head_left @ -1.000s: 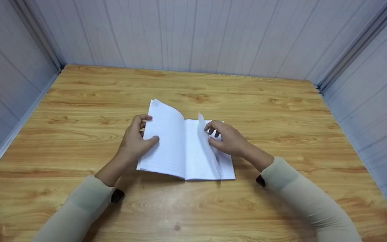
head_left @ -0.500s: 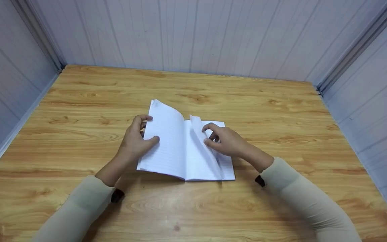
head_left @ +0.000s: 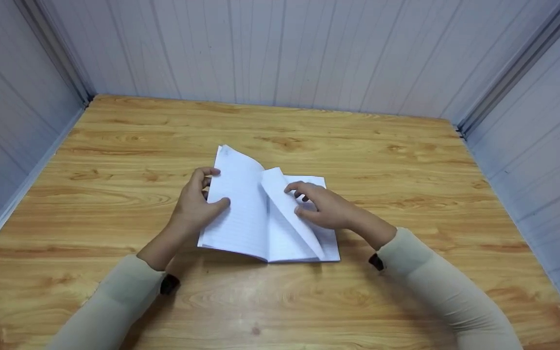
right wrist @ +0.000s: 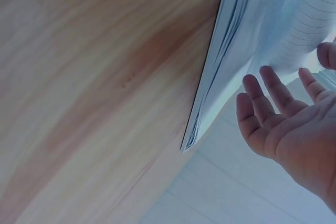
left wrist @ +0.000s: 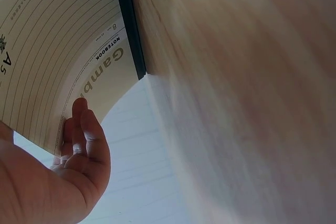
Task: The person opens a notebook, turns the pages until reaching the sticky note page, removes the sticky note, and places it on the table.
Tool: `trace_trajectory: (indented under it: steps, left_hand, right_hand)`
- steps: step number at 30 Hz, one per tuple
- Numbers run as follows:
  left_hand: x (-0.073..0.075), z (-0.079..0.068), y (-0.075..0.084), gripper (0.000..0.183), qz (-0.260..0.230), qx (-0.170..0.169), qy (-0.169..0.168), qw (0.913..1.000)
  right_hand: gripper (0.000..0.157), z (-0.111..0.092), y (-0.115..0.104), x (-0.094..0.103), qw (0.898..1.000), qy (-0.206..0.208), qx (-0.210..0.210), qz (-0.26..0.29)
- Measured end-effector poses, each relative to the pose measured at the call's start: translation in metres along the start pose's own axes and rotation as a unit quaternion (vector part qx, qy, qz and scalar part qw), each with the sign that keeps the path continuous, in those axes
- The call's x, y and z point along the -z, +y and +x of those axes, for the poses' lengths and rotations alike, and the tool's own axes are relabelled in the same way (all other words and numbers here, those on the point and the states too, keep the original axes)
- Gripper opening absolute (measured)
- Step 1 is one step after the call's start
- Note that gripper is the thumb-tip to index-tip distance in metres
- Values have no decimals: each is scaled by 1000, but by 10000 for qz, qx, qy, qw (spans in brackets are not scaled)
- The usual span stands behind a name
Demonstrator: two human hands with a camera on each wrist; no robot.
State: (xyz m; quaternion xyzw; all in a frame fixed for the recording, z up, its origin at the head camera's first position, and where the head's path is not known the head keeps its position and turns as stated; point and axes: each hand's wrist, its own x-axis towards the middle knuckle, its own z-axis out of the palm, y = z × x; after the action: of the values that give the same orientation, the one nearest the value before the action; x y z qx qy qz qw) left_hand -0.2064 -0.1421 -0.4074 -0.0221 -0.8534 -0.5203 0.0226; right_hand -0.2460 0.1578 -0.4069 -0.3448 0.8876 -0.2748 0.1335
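Note:
A lined paper notebook (head_left: 241,209) lies open on the wooden table, its left half raised off the surface. My left hand (head_left: 196,201) grips that raised half, thumb on the page and fingers behind. The cover's underside, printed "Gambi…" and "NOTEBOOK" (left wrist: 108,48), faces the left wrist camera. On the right half, one loose leaf (head_left: 285,204) stands up and curls over toward the spine. My right hand (head_left: 326,206) is at this leaf's right side, fingers and thumb spread apart and touching it. In the right wrist view its fingers (right wrist: 278,90) are only slightly bent.
The wooden table (head_left: 406,165) stretches around the notebook on all sides. Pale panelled walls (head_left: 255,48) enclose it at the back, left and right. A small black device (head_left: 169,284) shows under the left cuff, another (head_left: 376,261) under the right.
The loose leaf has swung left toward the spine, and its top now overlaps the gutter. My right hand has followed slightly left, its fingers spreading from a closer bend. My left hand stays put.

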Motion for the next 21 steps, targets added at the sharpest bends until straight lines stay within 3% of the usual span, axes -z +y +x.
trace_trajectory:
  steps: [13, 21]
  left_hand:
    - [0, 0, -1, 57, -127, -139, -16, 9998]
    - [-2, 1, 1, 48, -49, -94, 110, 9999]
  right_hand:
    - [32, 0, -8, -7, 9953, 601, 434, 623]
    - [35, 2, -20, -8, 9955, 596, 657, 319]
